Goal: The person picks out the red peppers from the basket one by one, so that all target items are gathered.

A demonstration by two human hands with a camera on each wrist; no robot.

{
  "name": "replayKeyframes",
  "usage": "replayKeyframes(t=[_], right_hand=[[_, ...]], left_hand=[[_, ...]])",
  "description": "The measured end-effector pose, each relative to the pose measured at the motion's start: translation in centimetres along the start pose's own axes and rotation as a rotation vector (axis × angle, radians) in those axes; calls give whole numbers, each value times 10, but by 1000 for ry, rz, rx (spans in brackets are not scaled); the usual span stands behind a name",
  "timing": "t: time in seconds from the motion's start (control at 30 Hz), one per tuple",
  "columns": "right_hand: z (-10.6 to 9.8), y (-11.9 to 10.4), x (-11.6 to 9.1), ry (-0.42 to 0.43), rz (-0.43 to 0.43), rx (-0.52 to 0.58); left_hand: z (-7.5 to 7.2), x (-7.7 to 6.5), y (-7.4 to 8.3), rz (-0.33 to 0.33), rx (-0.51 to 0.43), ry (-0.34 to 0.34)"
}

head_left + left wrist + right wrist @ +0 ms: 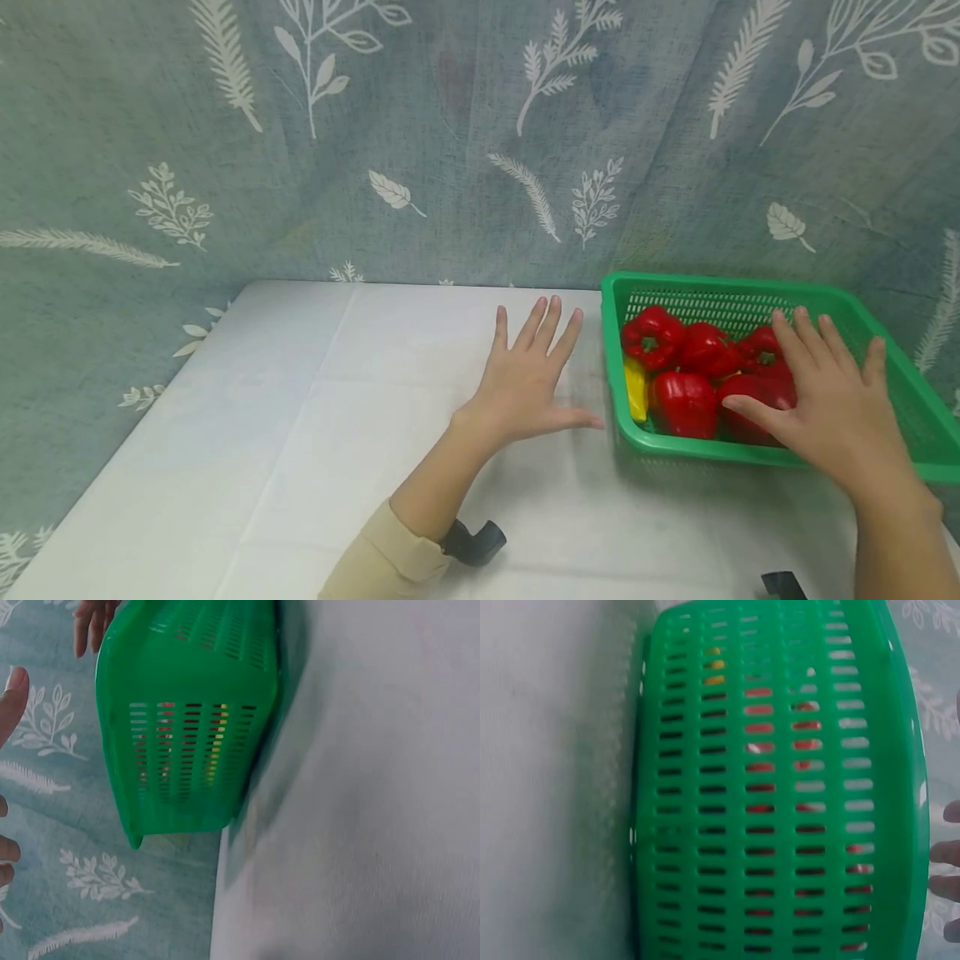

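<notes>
A green plastic basket (628,417) stands on the right part of the table. Several red bell peppers (684,404) lie in it, with a yellow piece (636,390) partly showing at its left side. My left hand (521,387), fingers spread and holding nothing, is over the white table left of the basket. Above the basket's right half is my right hand (840,400), also spread and holding nothing, covering part of the peppers. Through the slots of the basket wall (772,787), red and yellow show in the right wrist view.
A white cloth covers the table (360,433). Behind it hangs a grey-green curtain (450,167) with white leaf prints. A black wrist mount (478,543) sits under my left forearm, and another dark piece (783,585) shows near my right forearm.
</notes>
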State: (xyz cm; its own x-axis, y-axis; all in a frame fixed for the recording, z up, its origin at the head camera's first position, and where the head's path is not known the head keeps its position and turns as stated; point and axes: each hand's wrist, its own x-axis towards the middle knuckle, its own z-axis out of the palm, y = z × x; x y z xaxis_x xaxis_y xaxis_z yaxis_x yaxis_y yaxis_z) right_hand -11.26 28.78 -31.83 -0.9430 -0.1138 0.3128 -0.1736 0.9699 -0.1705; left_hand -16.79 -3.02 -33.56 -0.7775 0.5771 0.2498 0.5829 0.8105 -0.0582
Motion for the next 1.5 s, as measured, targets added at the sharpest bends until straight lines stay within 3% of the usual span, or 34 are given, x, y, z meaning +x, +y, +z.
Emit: replayKeyframes(t=[0.4, 0.8, 1.0, 1.07, 1.3, 1.5], right_hand=[[-4, 27, -11, 4, 51, -71], [-6, 57, -23, 60, 156, -45], [-5, 75, -30, 134, 198, -68], [2, 91, -34, 159, 215, -72], [51, 185, -50, 239, 305, -80], [69, 220, -64, 269, 372, -11]], left_hand=[[2, 11, 22, 27, -43, -9], [4, 18, 39, -23, -314, -79], [7, 21, 47, -53, -417, -92], [9, 22, 49, -67, -447, -89], [16, 25, 57, -127, -558, -92], [25, 26, 60, -150, -628, -125]])
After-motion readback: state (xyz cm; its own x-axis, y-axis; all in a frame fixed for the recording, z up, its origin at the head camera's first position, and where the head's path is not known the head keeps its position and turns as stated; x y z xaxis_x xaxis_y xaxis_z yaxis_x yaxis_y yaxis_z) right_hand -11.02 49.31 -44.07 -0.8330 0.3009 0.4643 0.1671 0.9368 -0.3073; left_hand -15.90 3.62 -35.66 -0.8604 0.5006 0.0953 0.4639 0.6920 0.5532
